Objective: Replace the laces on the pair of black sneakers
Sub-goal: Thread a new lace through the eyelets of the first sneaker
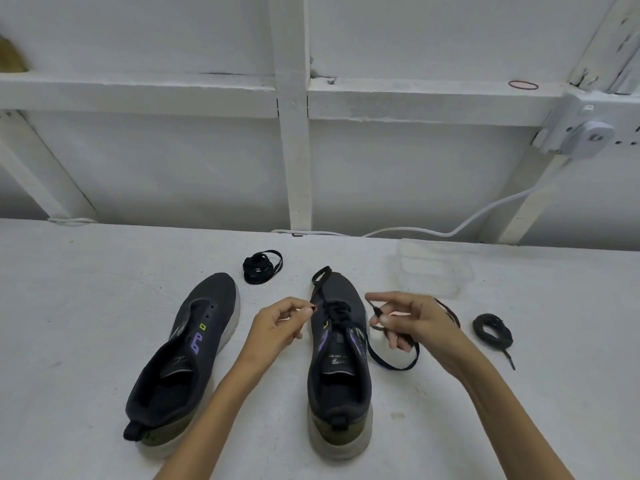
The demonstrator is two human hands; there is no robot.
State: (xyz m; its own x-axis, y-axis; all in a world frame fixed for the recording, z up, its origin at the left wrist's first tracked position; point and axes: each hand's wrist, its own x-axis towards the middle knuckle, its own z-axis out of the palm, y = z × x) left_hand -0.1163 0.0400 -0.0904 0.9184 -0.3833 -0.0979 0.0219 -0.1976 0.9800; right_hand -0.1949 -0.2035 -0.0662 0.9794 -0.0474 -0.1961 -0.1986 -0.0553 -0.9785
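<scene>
Two black sneakers stand on the white table, toes pointing away from me. The left sneaker [194, 355] has bare eyelets and no lace. The right sneaker [341, 358] carries a black lace [337, 315] crossed through its front eyelets. My left hand [277, 323] pinches one tip of that lace just left of the shoe. My right hand [412, 318] pinches the other end, which hangs in a loop [394, 364] to the shoe's right. A coiled black lace [262, 266] lies beyond the left shoe. Another coiled lace [491, 330] lies at the right.
A clear plastic tray [433, 268] sits behind my right hand. A white cable [450, 232] runs along the table's back edge to a wall-mounted box [585, 136]. White wooden wall framing [292, 116] rises behind the table. A red rubber band [523, 85] lies on the ledge.
</scene>
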